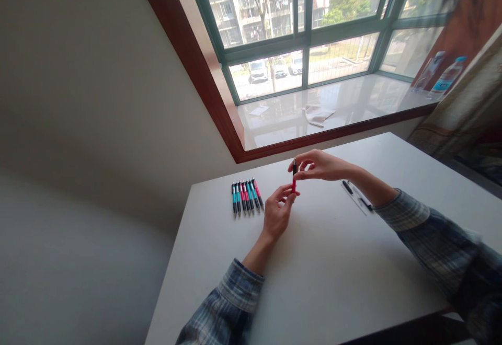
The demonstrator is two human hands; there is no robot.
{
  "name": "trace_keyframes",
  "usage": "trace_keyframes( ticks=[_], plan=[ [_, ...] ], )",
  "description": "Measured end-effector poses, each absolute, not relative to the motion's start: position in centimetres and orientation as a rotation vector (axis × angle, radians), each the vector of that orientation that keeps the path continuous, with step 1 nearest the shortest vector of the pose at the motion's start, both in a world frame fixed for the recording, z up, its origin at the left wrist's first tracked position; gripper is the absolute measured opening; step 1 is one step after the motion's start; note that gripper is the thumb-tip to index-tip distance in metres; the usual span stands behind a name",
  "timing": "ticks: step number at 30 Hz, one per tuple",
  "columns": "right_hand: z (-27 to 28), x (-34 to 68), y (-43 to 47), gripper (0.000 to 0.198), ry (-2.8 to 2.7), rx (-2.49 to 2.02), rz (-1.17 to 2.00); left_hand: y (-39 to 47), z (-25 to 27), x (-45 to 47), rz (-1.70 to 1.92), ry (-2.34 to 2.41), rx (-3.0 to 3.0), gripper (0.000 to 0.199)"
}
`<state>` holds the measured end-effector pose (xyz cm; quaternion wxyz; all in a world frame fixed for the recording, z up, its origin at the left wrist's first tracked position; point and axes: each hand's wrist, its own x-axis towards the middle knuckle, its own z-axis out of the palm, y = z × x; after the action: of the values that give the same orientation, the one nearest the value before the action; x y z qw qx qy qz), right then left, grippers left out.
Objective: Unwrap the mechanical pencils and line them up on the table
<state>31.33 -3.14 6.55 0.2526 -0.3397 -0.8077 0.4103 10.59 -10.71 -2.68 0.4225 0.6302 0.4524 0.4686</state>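
Observation:
A red and black pen (294,176) stands upright between my two hands, its tip pointing up. My left hand (277,210) pinches the red lower end. From above, my right hand (319,165) has its fingers closed about the black upper part near the tip. Left of my hands, several pens (246,197) with turquoise or red barrels and black grips lie side by side in a row on the white table. Beneath my right forearm lie loose pen parts: a black piece (347,187), a thin clear refill-like stick (358,204) and another black piece (366,205).
The white table (325,272) sits against the wall below a window sill (282,133). On the sill are a crumpled cloth (318,115), a paper scrap (259,110) and two plastic bottles (447,78). A curtain (458,102) hangs at the right.

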Motion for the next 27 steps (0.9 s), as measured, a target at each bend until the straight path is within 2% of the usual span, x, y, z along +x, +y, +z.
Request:
trace_keyframes(
  ticks=[6, 12, 21, 27],
  plan=[
    [6.37, 31.30, -3.04, 0.038, -2.198, -0.993, 1.037, -10.72, -2.71, 10.61, 1.170, 1.122, 1.577, 0.030],
    [6.33, 31.44, -2.90, 0.042, -2.199, -0.848, 1.161, -10.68, -2.78, 10.56, 1.181, 1.125, 1.549, 0.031],
    [6.26, 31.11, -3.09, 0.036, -2.204, -0.970, 1.061, -10.72, -2.82, 10.67, 1.161, 1.144, 1.575, 0.029],
    [5.90, 31.05, -2.94, 0.039, -2.193, -0.874, 1.121, -10.85, -2.69, 10.66, 1.161, 1.149, 1.565, 0.028]
  ],
)
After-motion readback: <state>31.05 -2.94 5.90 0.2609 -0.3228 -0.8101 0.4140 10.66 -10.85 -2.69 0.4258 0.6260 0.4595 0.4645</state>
